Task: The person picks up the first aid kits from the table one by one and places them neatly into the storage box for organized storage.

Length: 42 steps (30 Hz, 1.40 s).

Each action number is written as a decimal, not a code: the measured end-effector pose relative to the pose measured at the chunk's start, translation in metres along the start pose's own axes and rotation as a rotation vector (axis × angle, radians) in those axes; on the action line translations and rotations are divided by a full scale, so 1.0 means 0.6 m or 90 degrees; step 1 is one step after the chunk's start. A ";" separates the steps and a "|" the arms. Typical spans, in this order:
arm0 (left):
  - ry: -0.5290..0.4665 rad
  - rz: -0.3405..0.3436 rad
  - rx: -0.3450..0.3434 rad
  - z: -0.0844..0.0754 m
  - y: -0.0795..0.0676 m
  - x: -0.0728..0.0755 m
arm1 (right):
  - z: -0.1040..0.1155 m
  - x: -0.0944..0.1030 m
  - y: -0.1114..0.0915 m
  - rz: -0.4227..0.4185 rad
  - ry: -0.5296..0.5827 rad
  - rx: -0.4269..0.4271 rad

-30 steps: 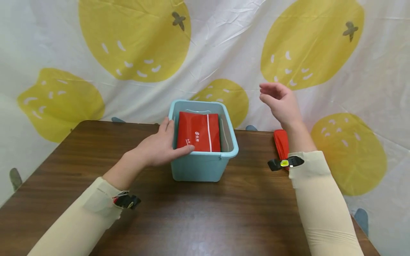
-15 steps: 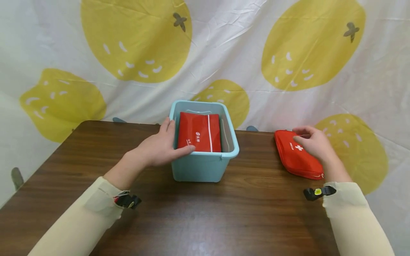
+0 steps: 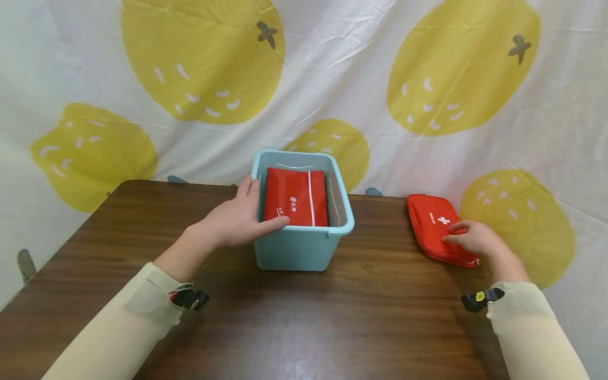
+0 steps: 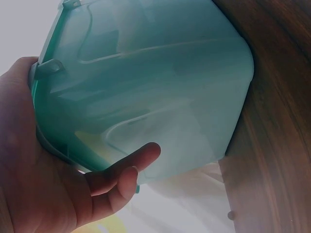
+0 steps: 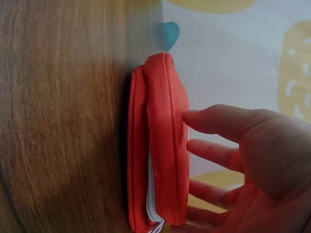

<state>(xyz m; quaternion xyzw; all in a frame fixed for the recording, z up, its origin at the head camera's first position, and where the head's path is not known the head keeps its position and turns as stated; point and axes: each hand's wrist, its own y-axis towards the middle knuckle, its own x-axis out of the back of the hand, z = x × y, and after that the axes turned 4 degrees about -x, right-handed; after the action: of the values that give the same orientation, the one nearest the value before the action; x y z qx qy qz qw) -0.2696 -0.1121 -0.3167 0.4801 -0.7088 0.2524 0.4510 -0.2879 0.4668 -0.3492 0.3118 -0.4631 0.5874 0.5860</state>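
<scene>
My right hand (image 3: 480,240), loosely open, is touching one red fabric pouch (image 3: 429,232) at the right of the wood-grained table (image 3: 332,327); only the wrist view is showing its white zip (image 5: 151,189). My left hand (image 3: 233,219), fingers extended, is resting at the near-left rim of one smooth plastic bin (image 3: 292,248); only the head view is revealing one red packet (image 3: 292,190) inside. Far behind, one lemon-print cloth (image 3: 332,53) is hanging.

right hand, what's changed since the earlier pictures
The right hand has moved down and rightward; its fingers now touch the top of the red fabric zip pouch. The left hand stays on the pale blue plastic bin, and bin and pouch haven't moved.
</scene>
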 end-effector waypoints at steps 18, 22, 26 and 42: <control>0.007 0.006 0.002 0.000 0.004 -0.001 | 0.017 -0.008 0.006 0.058 -0.057 -0.015; 0.006 0.011 0.004 0.000 0.003 -0.001 | 0.024 -0.010 0.008 0.058 -0.075 -0.019; 0.007 0.011 0.006 0.000 0.002 -0.001 | 0.034 -0.014 0.011 0.059 -0.083 -0.026; 0.006 0.006 0.008 0.000 0.002 -0.002 | 0.107 -0.033 0.004 0.083 -0.139 -0.010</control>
<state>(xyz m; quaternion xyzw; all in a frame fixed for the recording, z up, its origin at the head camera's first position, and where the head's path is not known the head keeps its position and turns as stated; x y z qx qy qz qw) -0.2707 -0.1110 -0.3175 0.4781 -0.7076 0.2611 0.4500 -0.2990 0.4006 -0.3433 0.3388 -0.5478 0.5831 0.4951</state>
